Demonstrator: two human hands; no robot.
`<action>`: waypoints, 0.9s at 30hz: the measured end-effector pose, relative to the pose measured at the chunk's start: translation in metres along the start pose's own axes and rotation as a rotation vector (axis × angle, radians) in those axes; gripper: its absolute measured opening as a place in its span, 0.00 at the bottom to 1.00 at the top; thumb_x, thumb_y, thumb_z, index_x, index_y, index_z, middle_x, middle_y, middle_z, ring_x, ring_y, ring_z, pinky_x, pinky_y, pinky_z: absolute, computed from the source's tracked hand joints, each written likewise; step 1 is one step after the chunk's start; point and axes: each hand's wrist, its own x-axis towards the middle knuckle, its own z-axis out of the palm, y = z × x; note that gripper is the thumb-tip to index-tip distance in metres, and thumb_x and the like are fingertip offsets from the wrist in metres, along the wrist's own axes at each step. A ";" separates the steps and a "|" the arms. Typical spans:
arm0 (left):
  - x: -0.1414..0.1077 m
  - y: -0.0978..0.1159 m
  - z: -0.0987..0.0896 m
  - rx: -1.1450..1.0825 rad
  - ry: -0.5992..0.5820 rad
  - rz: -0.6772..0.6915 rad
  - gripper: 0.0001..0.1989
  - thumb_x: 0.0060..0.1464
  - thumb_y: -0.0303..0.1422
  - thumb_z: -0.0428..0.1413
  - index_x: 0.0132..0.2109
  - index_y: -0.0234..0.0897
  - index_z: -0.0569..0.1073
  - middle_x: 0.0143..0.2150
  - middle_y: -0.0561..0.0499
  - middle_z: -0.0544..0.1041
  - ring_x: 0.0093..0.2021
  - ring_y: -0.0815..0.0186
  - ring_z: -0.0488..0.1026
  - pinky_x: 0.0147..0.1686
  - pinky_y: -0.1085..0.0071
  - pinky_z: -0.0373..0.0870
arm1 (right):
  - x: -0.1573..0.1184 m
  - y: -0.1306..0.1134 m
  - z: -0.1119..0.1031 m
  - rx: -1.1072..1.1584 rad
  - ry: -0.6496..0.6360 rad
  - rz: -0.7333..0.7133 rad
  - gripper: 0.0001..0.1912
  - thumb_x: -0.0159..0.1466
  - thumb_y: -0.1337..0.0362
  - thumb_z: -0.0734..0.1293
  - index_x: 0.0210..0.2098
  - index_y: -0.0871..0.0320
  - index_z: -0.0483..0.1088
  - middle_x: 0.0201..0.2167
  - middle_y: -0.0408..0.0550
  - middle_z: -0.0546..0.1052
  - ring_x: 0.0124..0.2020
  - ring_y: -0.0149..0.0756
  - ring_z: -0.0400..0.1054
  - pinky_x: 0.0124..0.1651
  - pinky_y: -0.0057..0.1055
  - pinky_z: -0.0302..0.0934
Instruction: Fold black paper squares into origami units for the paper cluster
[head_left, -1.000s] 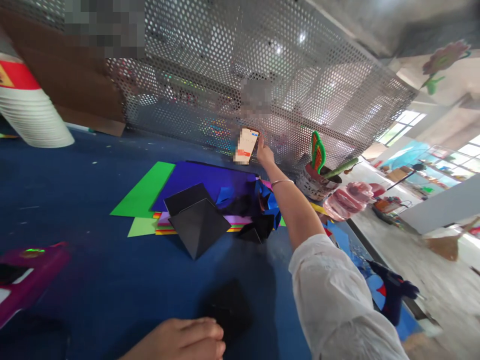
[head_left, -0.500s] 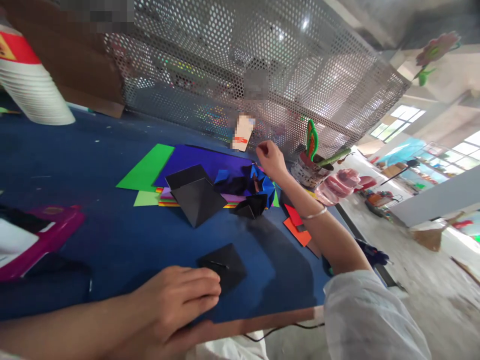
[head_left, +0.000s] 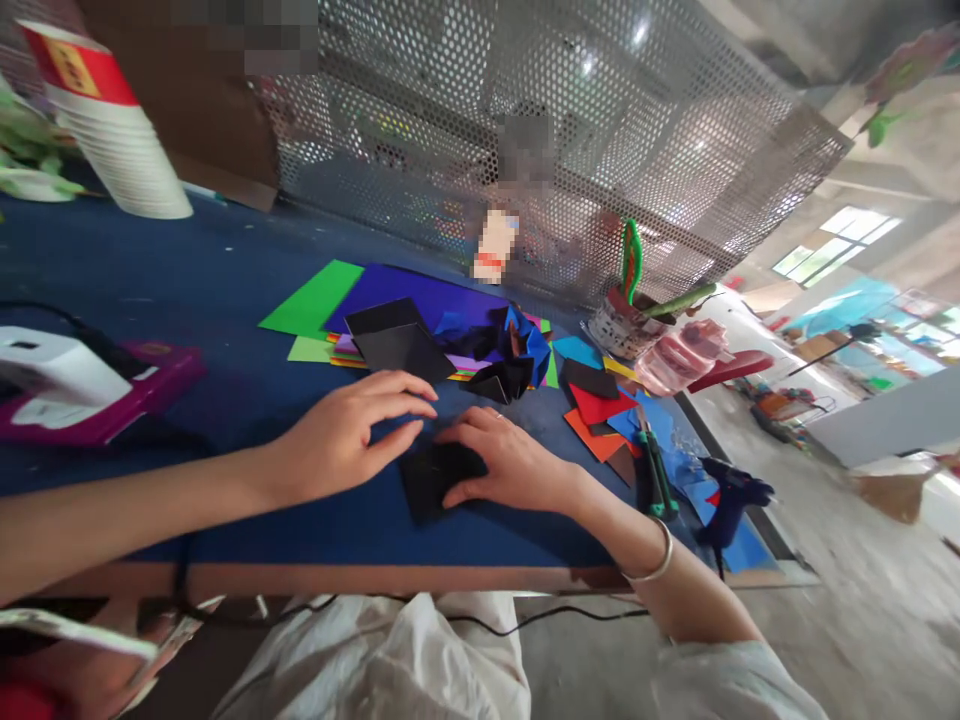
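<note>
A black paper square (head_left: pixel 425 487) lies on the blue table near its front edge. My right hand (head_left: pixel 506 460) rests over the paper's right part, thumb and fingers apart, pressing on it. Just left of it, my left hand (head_left: pixel 360 430) hovers at the paper's upper left with its fingers apart, holding nothing. Behind both hands, more black sheets (head_left: pixel 409 345) lie on a stack with a dark blue sheet (head_left: pixel 420 295) and a green sheet (head_left: pixel 311 300). A folded blue and black paper piece (head_left: pixel 529 350) stands at the stack's right end.
Paper scraps (head_left: pixel 600 400), a green-handled tool (head_left: pixel 656 465) and a glue gun (head_left: pixel 731 500) lie at the right. Behind them stands a pot (head_left: pixel 626 325). Paper cups (head_left: pixel 124 140) and a purple object (head_left: pixel 150 385) are at the left. A perforated metal panel (head_left: pixel 420 130) borders the back.
My right hand has come down from near the back panel onto the black paper. My left hand has lifted off it and moved back. The view has shifted, showing more of the right side.
</note>
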 end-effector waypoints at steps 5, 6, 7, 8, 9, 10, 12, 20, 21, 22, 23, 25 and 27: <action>0.023 0.003 -0.001 -0.111 -0.041 -0.165 0.18 0.66 0.46 0.56 0.46 0.39 0.84 0.55 0.43 0.86 0.53 0.53 0.84 0.59 0.59 0.80 | 0.000 0.009 -0.002 0.033 0.030 0.145 0.26 0.57 0.50 0.88 0.42 0.57 0.76 0.45 0.51 0.76 0.48 0.48 0.74 0.53 0.45 0.70; 0.027 0.003 0.000 -0.165 -0.052 -0.218 0.19 0.64 0.48 0.57 0.46 0.39 0.84 0.54 0.43 0.85 0.53 0.53 0.84 0.57 0.60 0.82 | -0.001 0.010 -0.002 0.061 0.047 0.165 0.24 0.57 0.52 0.87 0.38 0.56 0.74 0.42 0.48 0.75 0.45 0.45 0.73 0.49 0.42 0.69; 0.031 0.003 0.000 -0.235 -0.069 -0.279 0.21 0.62 0.51 0.59 0.47 0.39 0.84 0.54 0.44 0.86 0.53 0.52 0.84 0.55 0.61 0.83 | -0.001 0.012 -0.001 0.108 0.072 0.183 0.23 0.59 0.52 0.87 0.35 0.55 0.72 0.39 0.45 0.74 0.42 0.42 0.71 0.46 0.38 0.67; 0.035 0.003 0.001 -0.310 -0.095 -0.340 0.24 0.60 0.54 0.61 0.48 0.39 0.84 0.52 0.44 0.86 0.52 0.52 0.83 0.52 0.61 0.84 | -0.002 0.013 -0.001 0.173 0.105 0.200 0.23 0.60 0.52 0.85 0.33 0.54 0.70 0.36 0.43 0.73 0.39 0.40 0.70 0.42 0.36 0.65; 0.038 0.002 0.002 -0.378 -0.129 -0.391 0.27 0.57 0.57 0.62 0.48 0.39 0.84 0.50 0.44 0.87 0.50 0.52 0.84 0.49 0.61 0.84 | -0.002 0.015 0.000 0.249 0.138 0.219 0.23 0.62 0.51 0.84 0.32 0.54 0.69 0.33 0.40 0.72 0.36 0.37 0.67 0.39 0.34 0.62; 0.040 0.001 0.003 -0.440 -0.171 -0.432 0.30 0.55 0.59 0.64 0.49 0.38 0.84 0.46 0.45 0.87 0.47 0.53 0.84 0.45 0.61 0.85 | -0.002 0.016 0.002 0.326 0.165 0.242 0.24 0.62 0.48 0.83 0.32 0.53 0.68 0.31 0.38 0.71 0.33 0.36 0.65 0.37 0.33 0.59; 0.041 -0.001 0.005 -0.549 -0.250 -0.492 0.31 0.52 0.60 0.67 0.50 0.38 0.84 0.39 0.48 0.87 0.38 0.58 0.84 0.38 0.63 0.85 | -0.001 0.018 0.005 0.450 0.195 0.294 0.26 0.61 0.43 0.82 0.31 0.52 0.68 0.27 0.36 0.68 0.31 0.35 0.62 0.34 0.32 0.55; 0.020 -0.002 0.013 -0.655 -0.304 -0.554 0.21 0.48 0.50 0.73 0.40 0.38 0.86 0.35 0.49 0.89 0.34 0.61 0.84 0.34 0.69 0.82 | 0.000 0.011 0.010 0.707 0.218 0.281 0.30 0.58 0.35 0.80 0.40 0.53 0.74 0.32 0.40 0.75 0.34 0.36 0.67 0.38 0.33 0.61; 0.018 -0.001 0.013 -0.650 -0.292 -0.556 0.21 0.49 0.50 0.73 0.41 0.38 0.86 0.36 0.49 0.89 0.35 0.60 0.84 0.35 0.68 0.82 | 0.000 0.011 0.009 0.739 0.216 0.263 0.29 0.60 0.35 0.78 0.41 0.53 0.74 0.33 0.41 0.76 0.35 0.36 0.68 0.39 0.33 0.62; 0.017 -0.001 0.011 -0.645 -0.279 -0.561 0.22 0.49 0.51 0.73 0.41 0.39 0.86 0.36 0.48 0.89 0.36 0.59 0.85 0.36 0.67 0.83 | 0.000 0.011 0.009 0.766 0.215 0.248 0.28 0.63 0.35 0.75 0.41 0.53 0.75 0.33 0.41 0.76 0.34 0.36 0.68 0.39 0.34 0.63; 0.016 0.001 0.010 -0.639 -0.264 -0.567 0.23 0.48 0.53 0.73 0.42 0.39 0.86 0.37 0.48 0.89 0.36 0.58 0.85 0.35 0.67 0.84 | 0.000 0.011 0.010 0.782 0.216 0.240 0.27 0.65 0.35 0.74 0.41 0.53 0.75 0.33 0.41 0.76 0.33 0.35 0.68 0.39 0.34 0.63; 0.013 0.002 0.007 -0.622 -0.240 -0.583 0.26 0.48 0.56 0.73 0.44 0.40 0.86 0.37 0.48 0.89 0.37 0.57 0.86 0.35 0.67 0.84 | 0.000 0.013 0.011 0.789 0.224 0.241 0.24 0.66 0.37 0.73 0.40 0.53 0.75 0.30 0.40 0.75 0.31 0.34 0.67 0.37 0.33 0.63; 0.010 0.003 0.007 -0.619 -0.218 -0.597 0.28 0.50 0.57 0.72 0.47 0.40 0.86 0.37 0.48 0.89 0.36 0.57 0.86 0.34 0.67 0.85 | 0.001 0.013 0.013 0.789 0.252 0.253 0.20 0.65 0.42 0.75 0.39 0.52 0.75 0.29 0.39 0.74 0.29 0.34 0.67 0.35 0.33 0.62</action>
